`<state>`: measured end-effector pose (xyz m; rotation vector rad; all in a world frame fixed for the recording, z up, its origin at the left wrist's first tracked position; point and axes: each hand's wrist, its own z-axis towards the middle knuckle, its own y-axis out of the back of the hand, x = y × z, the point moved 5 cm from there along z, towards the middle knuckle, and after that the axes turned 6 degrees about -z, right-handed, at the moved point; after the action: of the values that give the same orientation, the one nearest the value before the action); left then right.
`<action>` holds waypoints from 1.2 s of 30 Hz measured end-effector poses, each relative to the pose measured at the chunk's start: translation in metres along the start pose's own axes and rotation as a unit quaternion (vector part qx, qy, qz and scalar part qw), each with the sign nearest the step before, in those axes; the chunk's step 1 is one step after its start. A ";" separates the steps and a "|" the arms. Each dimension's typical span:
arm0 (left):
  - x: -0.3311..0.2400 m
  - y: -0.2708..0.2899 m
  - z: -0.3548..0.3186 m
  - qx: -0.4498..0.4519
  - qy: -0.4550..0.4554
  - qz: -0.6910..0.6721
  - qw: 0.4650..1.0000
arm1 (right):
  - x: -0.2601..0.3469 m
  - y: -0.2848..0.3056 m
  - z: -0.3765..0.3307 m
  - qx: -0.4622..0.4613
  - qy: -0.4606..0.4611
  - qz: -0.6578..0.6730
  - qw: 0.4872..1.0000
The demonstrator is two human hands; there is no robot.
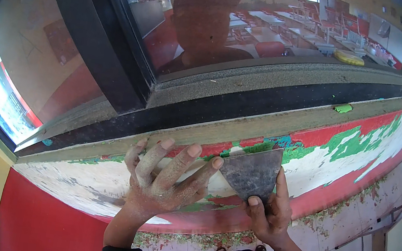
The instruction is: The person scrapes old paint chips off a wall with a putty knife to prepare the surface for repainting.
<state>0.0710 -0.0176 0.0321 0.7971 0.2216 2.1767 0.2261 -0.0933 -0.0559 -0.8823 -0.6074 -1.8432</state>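
Paint scraper (251,175) is pinched in right fingers (282,189), seemingly to angle its edge at flaking paint (300,153). Left fingers (178,166) spread beside it.

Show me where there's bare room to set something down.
The narrow ledge looks free between the scraper and green chip, below the black frame. Crowded: around the left hand and right hand; flakes litter the floor below.
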 end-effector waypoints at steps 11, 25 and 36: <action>-0.003 0.002 -0.004 -0.030 -0.001 -0.014 0.999 | 0.000 0.007 -0.006 -0.030 0.081 -0.111 0.990; -0.001 0.000 0.009 -0.011 0.041 -0.015 0.999 | 0.008 -0.001 0.004 0.001 -0.042 -0.005 0.999; -0.003 0.001 0.007 -0.002 0.031 -0.009 0.999 | 0.002 -0.004 0.002 -0.011 0.016 -0.005 1.000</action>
<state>0.0760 -0.0205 0.0364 0.7233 0.2542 2.1855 0.2223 -0.0913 -0.0537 -0.8653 -0.5734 -1.8732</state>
